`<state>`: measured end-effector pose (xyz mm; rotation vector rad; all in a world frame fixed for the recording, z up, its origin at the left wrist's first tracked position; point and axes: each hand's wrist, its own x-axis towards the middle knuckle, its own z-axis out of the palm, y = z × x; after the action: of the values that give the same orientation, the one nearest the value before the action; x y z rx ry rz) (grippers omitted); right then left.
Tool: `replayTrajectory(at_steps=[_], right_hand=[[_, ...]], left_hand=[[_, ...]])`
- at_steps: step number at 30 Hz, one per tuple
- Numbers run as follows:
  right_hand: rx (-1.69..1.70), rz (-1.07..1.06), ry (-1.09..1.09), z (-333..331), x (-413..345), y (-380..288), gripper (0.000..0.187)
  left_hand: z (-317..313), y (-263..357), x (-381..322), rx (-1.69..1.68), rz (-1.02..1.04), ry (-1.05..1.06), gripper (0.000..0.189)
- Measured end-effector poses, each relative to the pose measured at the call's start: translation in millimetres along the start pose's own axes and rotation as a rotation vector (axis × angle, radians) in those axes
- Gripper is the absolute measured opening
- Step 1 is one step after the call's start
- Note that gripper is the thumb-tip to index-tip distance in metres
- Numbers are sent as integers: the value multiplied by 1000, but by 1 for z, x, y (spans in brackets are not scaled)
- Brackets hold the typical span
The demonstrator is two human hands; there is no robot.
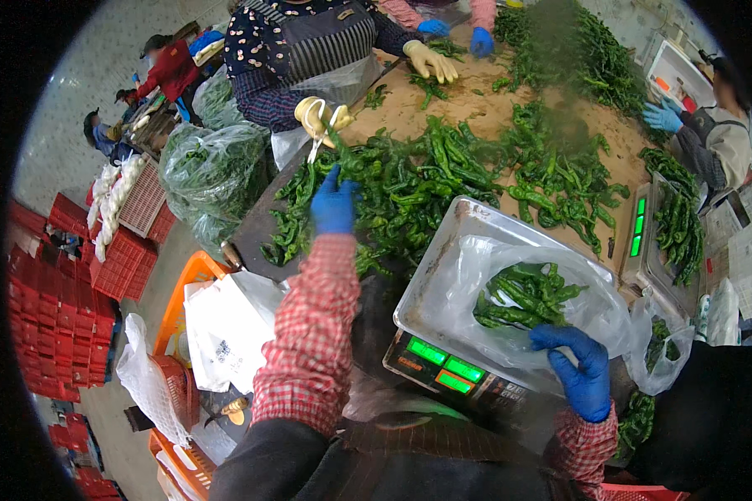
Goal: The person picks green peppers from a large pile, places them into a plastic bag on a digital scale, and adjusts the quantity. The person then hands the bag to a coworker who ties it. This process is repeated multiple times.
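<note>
My left hand [333, 203], in a blue glove, is at the near edge of a heap of long green peppers [432, 181]; blur hides whether its fingers hold one. My right hand [576, 369], also blue-gloved, has curled fingers at the near rim of a clear plastic bag [576, 266]. Whether they grip the film is unclear. Inside the bag lies a small pile of green peppers [526, 294]. The bag rests, mouth open, in the metal pan [438, 263] of a digital scale [442, 369] with lit green displays.
Across the table, a co-worker's gloved hand [319, 120] has white string or handles around it. Another scale [639, 225] bearing peppers stands right, beside a bag of peppers [658, 351]. An orange basket [185, 294] with white bags and a hooked blade [225, 410] are left.
</note>
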<state>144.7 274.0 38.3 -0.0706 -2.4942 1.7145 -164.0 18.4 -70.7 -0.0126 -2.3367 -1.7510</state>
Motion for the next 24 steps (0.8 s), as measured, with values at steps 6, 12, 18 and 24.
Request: replayTrajectory(at_steps=[6, 12, 18, 24], right_hand=[[197, -54, 124, 20, 9, -7, 30], [542, -112, 153, 46, 34, -24, 46], [705, -49, 299, 39, 27, -11, 13], [692, -14, 358, 35, 10, -11, 16]], left_hand=[[-40, 94, -82, -632, -225, -391, 35], [-26, 146, -160, -544, -320, -887, 44], [-32, 159, -186, -507, -220, -1239, 72], [-42, 157, -192, -489, -174, -1058, 44]])
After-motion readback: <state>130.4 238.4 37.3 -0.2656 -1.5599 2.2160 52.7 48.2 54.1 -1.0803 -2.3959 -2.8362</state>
